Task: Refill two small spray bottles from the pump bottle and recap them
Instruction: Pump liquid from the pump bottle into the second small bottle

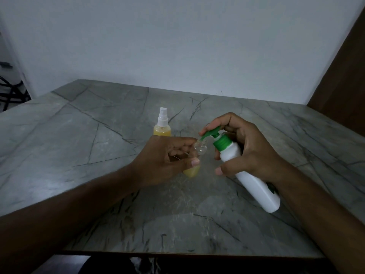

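My left hand [167, 157] grips a small clear spray bottle [194, 167] without its cap; yellow liquid shows in its bottom and its open neck points up right. My right hand [246, 149] holds a white pump bottle [254, 182] with a green pump head [212, 134], tilted so the spout sits right at the open neck. The right forefinger rests on top of the pump. A second small spray bottle [162, 123] with a white sprayer cap stands upright behind my left hand, holding yellow liquid.
The grey marble table [98, 155] runs to a white wall at the back. A brown wooden panel [345, 86] stands at the right. The table's front edge lies near the bottom of the view. The removed sprayer cap is out of sight.
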